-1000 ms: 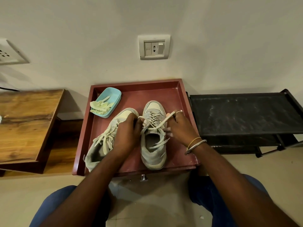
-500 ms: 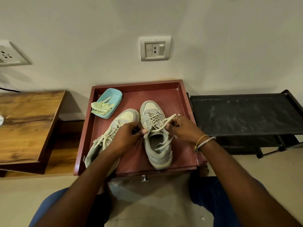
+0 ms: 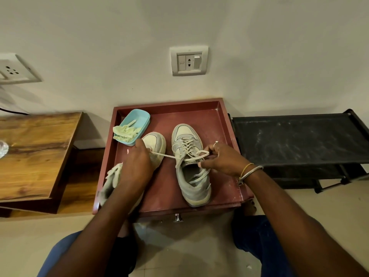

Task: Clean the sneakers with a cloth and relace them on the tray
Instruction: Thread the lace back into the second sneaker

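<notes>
– Over the tray's left half: left hand [image 3: 135, 164], fingers curled, pinching one end of the lace [image 3: 169, 156]. The lace runs taut to the right.
– Runs to where?
– To the right sneaker [image 3: 191, 176]. Right hand [image 3: 223, 160] sits at its top eyelets, thumb and fingers pinching a loop of the same lace. Ring on one finger, bangles [image 3: 252, 170] at the wrist.
– How does that sneaker stand?
– Upright on its sole, right of centre on the dark red tray [image 3: 219, 120], toe toward the wall. Lace crossed through the lower eyelets, tongue showing.
– And the other one?
– Left sneaker [image 3: 154, 144] lies just beside it, toe angled toward the wall, mostly hidden under the left hand and forearm. Its heel shows near the tray's left rim. Laced or not: cannot tell.
– Cloth?
– Pale yellow-green cloth [image 3: 125, 132], crumpled in a light blue dish [image 3: 142, 118] in the tray's far left corner, partly over the dish's edge. The dish is just beside the left sneaker's toe.
– Around the tray?
– Wooden table [image 3: 36, 152] to the left, black rack [image 3: 295, 140] to the right, switch plate [image 3: 188, 60] on the wall above.
</notes>
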